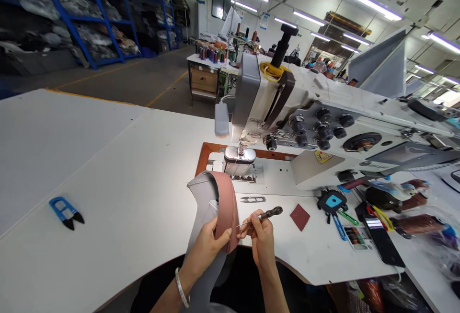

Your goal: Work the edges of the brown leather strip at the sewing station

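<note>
My left hand (209,242) grips a curved piece of pink and grey material (221,205) at its lower edge, thumb pressed on the pink face. My right hand (260,236) pinches a small dark-handled pointed tool (268,214), whose thin tip points left at the pink edge by my left thumb. Both hands are above the front edge of the white table (136,198), in front of the sewing machine (287,107).
Blue thread snips (65,211) lie at the left of the table. Metal snips (252,199), a dark red square patch (299,216), a blue-black clip tool (333,202), a phone (383,241) and brown thread spools (417,224) lie to the right. Blue storage racks stand far left.
</note>
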The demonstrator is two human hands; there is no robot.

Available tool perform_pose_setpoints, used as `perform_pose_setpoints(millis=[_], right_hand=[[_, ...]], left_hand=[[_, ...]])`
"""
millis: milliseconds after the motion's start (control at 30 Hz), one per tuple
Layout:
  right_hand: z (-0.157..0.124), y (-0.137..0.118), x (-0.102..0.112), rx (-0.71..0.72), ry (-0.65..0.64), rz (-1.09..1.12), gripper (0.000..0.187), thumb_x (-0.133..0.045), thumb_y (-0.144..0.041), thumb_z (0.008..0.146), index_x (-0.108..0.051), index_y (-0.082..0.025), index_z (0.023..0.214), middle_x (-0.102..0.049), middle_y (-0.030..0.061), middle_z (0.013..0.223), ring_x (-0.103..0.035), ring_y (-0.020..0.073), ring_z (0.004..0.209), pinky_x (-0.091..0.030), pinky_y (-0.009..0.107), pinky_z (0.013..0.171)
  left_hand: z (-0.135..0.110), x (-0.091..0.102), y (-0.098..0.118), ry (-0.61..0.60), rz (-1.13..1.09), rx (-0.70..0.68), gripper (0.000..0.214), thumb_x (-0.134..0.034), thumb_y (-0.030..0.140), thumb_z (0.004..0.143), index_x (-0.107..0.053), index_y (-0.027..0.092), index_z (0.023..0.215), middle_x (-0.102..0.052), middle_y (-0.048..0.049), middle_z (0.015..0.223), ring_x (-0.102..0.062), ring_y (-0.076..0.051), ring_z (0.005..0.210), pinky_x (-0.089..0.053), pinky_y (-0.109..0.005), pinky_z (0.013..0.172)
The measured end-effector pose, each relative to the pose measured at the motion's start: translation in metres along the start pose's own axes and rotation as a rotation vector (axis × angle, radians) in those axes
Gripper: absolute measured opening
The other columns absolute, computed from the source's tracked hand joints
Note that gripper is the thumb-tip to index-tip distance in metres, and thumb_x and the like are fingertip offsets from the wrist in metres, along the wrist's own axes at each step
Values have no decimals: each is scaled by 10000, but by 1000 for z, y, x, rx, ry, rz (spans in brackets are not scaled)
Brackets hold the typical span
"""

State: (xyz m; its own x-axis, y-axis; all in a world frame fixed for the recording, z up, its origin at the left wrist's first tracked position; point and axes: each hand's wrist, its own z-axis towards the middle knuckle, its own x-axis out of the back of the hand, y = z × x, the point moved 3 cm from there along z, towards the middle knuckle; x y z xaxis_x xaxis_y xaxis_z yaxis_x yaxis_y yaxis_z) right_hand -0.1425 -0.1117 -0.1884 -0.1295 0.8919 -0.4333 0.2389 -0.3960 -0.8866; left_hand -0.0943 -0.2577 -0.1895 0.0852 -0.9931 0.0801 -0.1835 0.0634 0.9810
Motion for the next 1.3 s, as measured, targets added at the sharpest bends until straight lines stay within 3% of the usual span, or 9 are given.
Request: perform_pose_setpoints(millis=[233,333,433,567,700,867,1067,1300], right_hand=[[-3,5,-1,65,-53,-188,377,-645,-520,888,-582,-163,785,-671,8,634,-606,110,489,-549,252,548],[-3,-1,15,123,50,-241,419,-635,-568,873,-579,-165,774,-666,8,647,-610,121,484,-557,267,540],[-3,-20,58,269,331,-396,449,-649,-607,840,-597,-163,798,-684,25,694,-662,157,567,-584,299,623],[-6,-43,136,365,704,-623,550,-591,-720,804,-597,-171,844,-705,60,688,-693,220,634,-575,353,704],[-5,-56,185,366,843,-715,665,-507,-839,750,-585,-182,820,-728,105,710,-694,256,613,-564,389,694],[8,-58,192,375,795,-813,683,-477,-848,759,-610,-178,783,-737,136,719,-694,265,626,-541,376,678],[10,-53,190,384,753,-842,622,-459,-764,841,-640,-172,777,-735,131,718,-683,253,643,-519,354,667],[11,-50,193,358,751,-849,624,-484,-787,806,-638,-184,777,-739,130,718,-693,273,664,-520,375,692]], left_hand=[[2,-1,2,6,2,-6,335,-551,394,837,-674,137,1013,-760,-81,997,-694,-271,931,-544,-357,846],[1,1,1,18,-23,18,352,-554,422,835,-658,140,1018,-757,-87,994,-692,-275,931,-549,-356,838],[-2,5,0,56,-26,60,388,-568,482,797,-648,139,960,-755,-100,937,-691,-298,921,-554,-368,825],[0,9,-9,99,-55,146,542,-625,592,696,-645,134,985,-763,-123,962,-692,-341,979,-563,-388,860],[9,6,-24,105,-116,189,638,-658,641,656,-626,140,1049,-754,-130,1057,-682,-335,1037,-552,-391,939],[14,5,-32,155,-119,194,606,-686,611,640,-617,164,1043,-749,-113,1074,-667,-338,1087,-537,-397,993],[14,7,-26,133,-103,241,620,-677,613,616,-597,180,1053,-758,-107,1053,-674,-335,1075,-556,-378,967],[14,6,-30,161,-96,211,574,-685,614,619,-639,181,993,-768,-96,1006,-682,-350,1060,-563,-413,974]])
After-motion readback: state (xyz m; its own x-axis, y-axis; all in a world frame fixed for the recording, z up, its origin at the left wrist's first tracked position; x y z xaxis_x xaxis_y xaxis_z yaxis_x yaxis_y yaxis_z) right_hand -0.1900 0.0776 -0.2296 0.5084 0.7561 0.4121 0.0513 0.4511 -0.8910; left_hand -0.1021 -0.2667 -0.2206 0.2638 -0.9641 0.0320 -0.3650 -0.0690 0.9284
